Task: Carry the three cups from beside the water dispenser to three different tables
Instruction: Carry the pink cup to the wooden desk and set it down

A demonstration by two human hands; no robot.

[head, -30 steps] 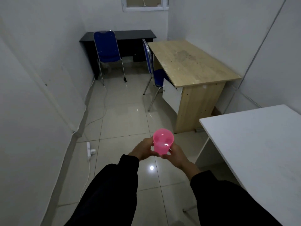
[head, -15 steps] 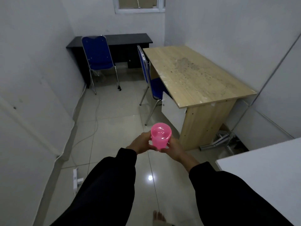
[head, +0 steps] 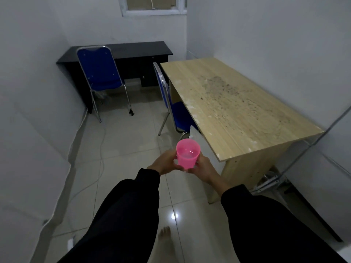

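A pink plastic cup point(head: 188, 155) with water in it is held upright in front of me, above the tiled floor. My left hand point(head: 164, 163) wraps its left side and my right hand point(head: 204, 168) supports its right side and base. The cup is just left of the near corner of a light wooden table point(head: 237, 111), below the level of its top. A black desk point(head: 131, 52) stands against the far wall. No other cup and no water dispenser are in view.
A blue chair point(head: 100, 74) stands in front of the black desk; a second blue chair point(head: 171, 109) is tucked at the wooden table's left side. A cable point(head: 98, 149) runs along the floor by the left wall. My bare foot point(head: 164, 236) shows below. Metal brackets point(head: 269, 183) lie under the table's right end.
I have walked forward: the wooden table and black desk are closer and the white table at the right has left the view. The cup stays held in both hands.
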